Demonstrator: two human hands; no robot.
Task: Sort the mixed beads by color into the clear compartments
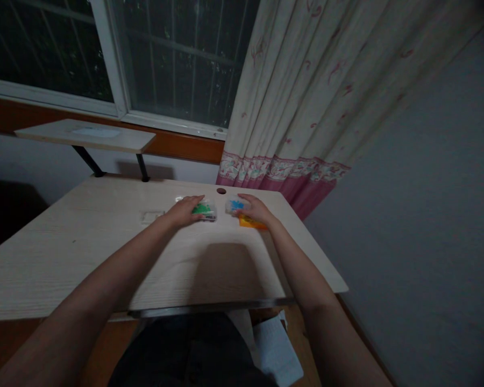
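Note:
Both my arms reach out to the back part of a pale wooden desk point(105, 242). My left hand point(185, 210) is closed around a clear plastic box with green pieces in it point(204, 208). In my right hand point(255, 207) is a second clear box, holding blue pieces point(236, 205). An orange flat item point(252, 222) lies beneath my right hand, partly hidden by it. Left of my left wrist, a small pale, clear-edged item point(151, 217) rests on the desk; I cannot make out what it is.
A raised shelf point(84, 134) on black legs stands at the desk's back left. Behind are a barred window point(177, 64) and a patterned curtain point(282, 118). A round dark cable hole point(221, 191) sits near the back edge. Below the desk, white paper point(278, 349) lies at right.

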